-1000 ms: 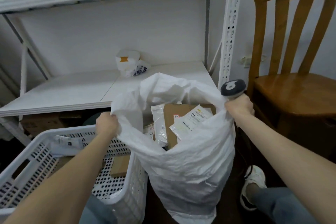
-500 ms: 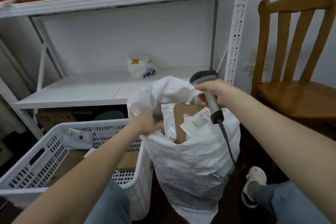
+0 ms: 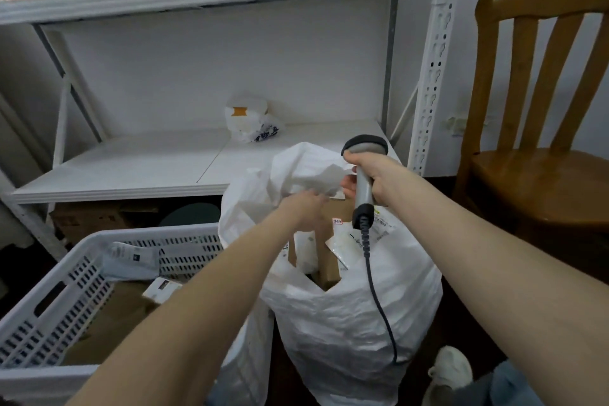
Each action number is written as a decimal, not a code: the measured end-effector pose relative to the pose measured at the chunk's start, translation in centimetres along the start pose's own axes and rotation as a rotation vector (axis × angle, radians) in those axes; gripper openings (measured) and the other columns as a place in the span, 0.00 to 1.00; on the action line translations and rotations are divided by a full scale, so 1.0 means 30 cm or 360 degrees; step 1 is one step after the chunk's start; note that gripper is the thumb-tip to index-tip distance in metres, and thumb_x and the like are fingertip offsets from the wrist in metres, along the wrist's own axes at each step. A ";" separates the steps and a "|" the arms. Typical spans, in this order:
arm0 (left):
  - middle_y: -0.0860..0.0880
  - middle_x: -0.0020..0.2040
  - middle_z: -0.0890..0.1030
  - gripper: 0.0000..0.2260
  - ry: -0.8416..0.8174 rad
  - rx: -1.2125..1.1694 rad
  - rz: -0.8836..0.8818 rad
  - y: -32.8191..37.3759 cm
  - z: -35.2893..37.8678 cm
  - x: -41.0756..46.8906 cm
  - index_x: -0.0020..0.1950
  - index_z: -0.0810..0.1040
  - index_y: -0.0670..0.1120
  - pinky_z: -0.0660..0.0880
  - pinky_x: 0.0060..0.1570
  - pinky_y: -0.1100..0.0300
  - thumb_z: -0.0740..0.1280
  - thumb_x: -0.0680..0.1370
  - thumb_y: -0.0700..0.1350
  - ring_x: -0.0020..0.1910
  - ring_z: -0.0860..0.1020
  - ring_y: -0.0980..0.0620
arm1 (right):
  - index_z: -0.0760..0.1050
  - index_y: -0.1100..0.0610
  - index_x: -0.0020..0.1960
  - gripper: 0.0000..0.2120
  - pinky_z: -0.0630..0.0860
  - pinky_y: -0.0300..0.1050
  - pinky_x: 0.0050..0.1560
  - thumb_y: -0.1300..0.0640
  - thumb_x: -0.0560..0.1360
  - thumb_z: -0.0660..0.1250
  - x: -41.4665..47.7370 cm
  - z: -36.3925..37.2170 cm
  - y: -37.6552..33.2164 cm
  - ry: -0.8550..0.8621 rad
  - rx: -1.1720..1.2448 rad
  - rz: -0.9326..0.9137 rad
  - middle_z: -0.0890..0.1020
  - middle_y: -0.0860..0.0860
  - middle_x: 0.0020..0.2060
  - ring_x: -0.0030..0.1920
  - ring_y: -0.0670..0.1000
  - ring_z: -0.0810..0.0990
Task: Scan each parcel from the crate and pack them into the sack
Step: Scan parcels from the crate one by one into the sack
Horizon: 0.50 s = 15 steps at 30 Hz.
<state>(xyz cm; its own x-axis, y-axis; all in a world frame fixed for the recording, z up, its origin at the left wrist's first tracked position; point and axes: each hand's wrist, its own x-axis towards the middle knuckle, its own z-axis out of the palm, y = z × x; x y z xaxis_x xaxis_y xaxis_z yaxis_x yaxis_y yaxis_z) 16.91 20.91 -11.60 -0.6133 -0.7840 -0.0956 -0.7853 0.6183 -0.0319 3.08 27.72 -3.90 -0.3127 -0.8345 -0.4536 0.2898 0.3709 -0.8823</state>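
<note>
**Right hand on scanner, left hand at the sack mouth**

My right hand (image 3: 374,175) is clenched round the grey handle of the barcode scanner (image 3: 362,188). The scanner's head is up and its dark base points down over the sack opening. Its coiled cable (image 3: 379,300) hangs down the front of the white woven sack (image 3: 346,333).

My left hand (image 3: 306,209) is in the sack's mouth, right by the folded-over rim. It is blurred, so I cannot tell if it grips anything or just touches.

The sack stands upright on the floor between the crate and the wooden chair (image 3: 540,175). Inside it are a brown cardboard box (image 3: 331,269) standing on end and a white mailer with a label (image 3: 352,239) leaning beside it, both poking above the front rim.

The white perforated crate (image 3: 59,293) sits left of the sack, touching it. It holds a grey poly mailer (image 3: 131,257) against the far wall, a small box (image 3: 161,290) and a flat brown carton (image 3: 108,326).

Behind is a white shelf (image 3: 131,168) with a crumpled plastic bag (image 3: 253,123) on it. My white shoe (image 3: 451,372) is bottom right.
</note>
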 end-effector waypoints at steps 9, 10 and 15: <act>0.46 0.79 0.39 0.42 -0.0306 0.0319 0.0045 0.103 0.349 0.212 0.78 0.44 0.58 0.43 0.66 0.26 0.59 0.72 0.72 0.77 0.39 0.40 | 0.71 0.63 0.61 0.23 0.76 0.54 0.61 0.52 0.72 0.73 0.313 -0.030 0.194 0.0292 -0.0171 0.0038 0.78 0.57 0.53 0.56 0.57 0.77; 0.46 0.79 0.40 0.42 -0.0326 0.0286 0.0013 0.069 0.356 0.206 0.78 0.45 0.59 0.45 0.66 0.26 0.59 0.71 0.73 0.77 0.39 0.40 | 0.71 0.63 0.59 0.22 0.76 0.55 0.61 0.53 0.72 0.74 0.321 -0.033 0.206 0.0298 -0.0169 0.0027 0.78 0.57 0.53 0.56 0.57 0.78; 0.46 0.79 0.43 0.44 -0.0433 0.0057 -0.0240 -0.159 0.348 0.158 0.77 0.47 0.61 0.53 0.69 0.30 0.66 0.69 0.70 0.77 0.44 0.38 | 0.75 0.61 0.63 0.29 0.77 0.56 0.59 0.52 0.66 0.78 0.354 -0.068 0.242 0.0344 -0.0090 0.0027 0.81 0.57 0.55 0.55 0.59 0.80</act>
<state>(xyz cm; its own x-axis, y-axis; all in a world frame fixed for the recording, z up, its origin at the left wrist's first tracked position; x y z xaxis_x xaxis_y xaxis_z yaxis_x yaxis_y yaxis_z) 18.63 14.81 -22.28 -0.4413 -0.8265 -0.3496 -0.8593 0.5014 -0.1007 0.02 22.40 -15.39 -0.4964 -0.7237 -0.4794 0.2472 0.4116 -0.8772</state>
